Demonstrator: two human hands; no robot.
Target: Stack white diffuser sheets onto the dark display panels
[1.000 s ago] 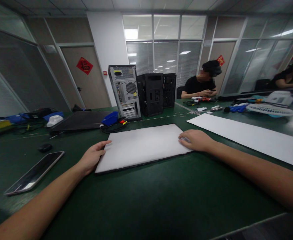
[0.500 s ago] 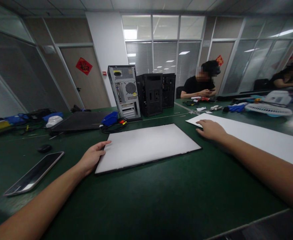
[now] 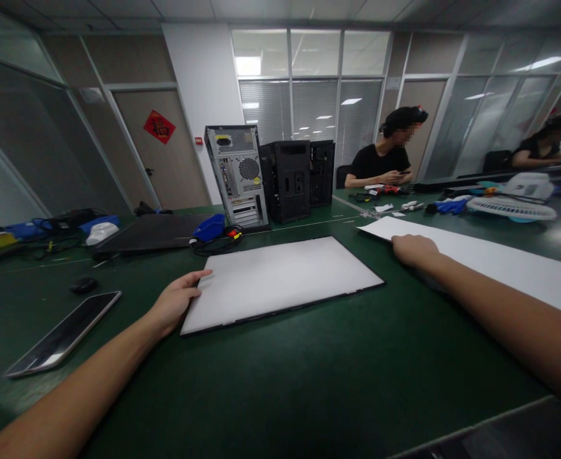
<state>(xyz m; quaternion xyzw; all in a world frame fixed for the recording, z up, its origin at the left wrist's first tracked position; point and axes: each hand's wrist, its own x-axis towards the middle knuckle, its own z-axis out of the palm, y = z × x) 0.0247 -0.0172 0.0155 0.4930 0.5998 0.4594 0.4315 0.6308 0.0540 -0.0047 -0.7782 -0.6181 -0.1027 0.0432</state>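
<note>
A flat white panel with a thin black frame (image 3: 285,277) lies in front of me, probably part of a screen backlight. On its left edge, my left hand (image 3: 178,299) grips with the thumb and a finger over the white face; the other fingers are hidden. My right hand (image 3: 414,250) is closed on the near left edge of a long white sheet (image 3: 481,255), to the right of the panel. The sheet's left end bends slightly up from the table. The fingertips under it are out of sight.
Computer cases (image 3: 287,178) stand at the back of the green table (image 3: 280,382). At left lie a phone (image 3: 65,335), a mouse (image 3: 83,285) and a dark flat panel (image 3: 153,231). A blue holder (image 3: 210,227) rests by cables. Another person (image 3: 380,162) sits at the far side, near tools.
My right hand has moved slightly right and its fingers have closed on the white sheet's edge, which now lifts a little. The left hand stays put. The seated person has raised their head.
</note>
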